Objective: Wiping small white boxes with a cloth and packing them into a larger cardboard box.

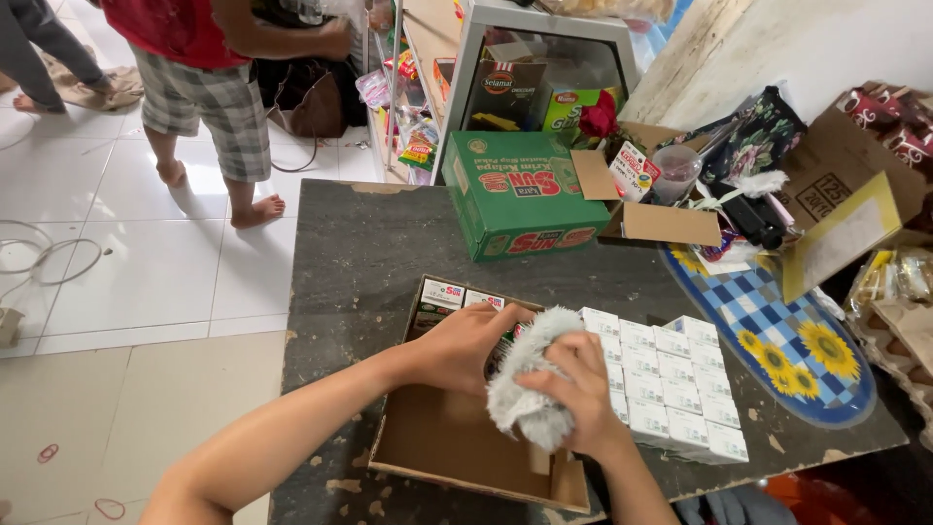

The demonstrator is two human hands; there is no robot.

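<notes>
My right hand [581, 391] grips a fluffy grey duster cloth [531, 377] over an open brown cardboard box [449, 449] on a dark stone table [362, 253]. My left hand [468, 342] reaches into the box and rests on small white packets [443, 293] at its far end. To the right of the box, touching it, stands a block of several small white boxes [669, 379] in neat rows.
A green carton [520, 194] sits at the table's far side beside an open box of oddments [657, 222]. A blue sunflower-patterned board [777, 345] lies at right. A barefoot person in checked shorts [209, 102] stands on the tiled floor by a shelf.
</notes>
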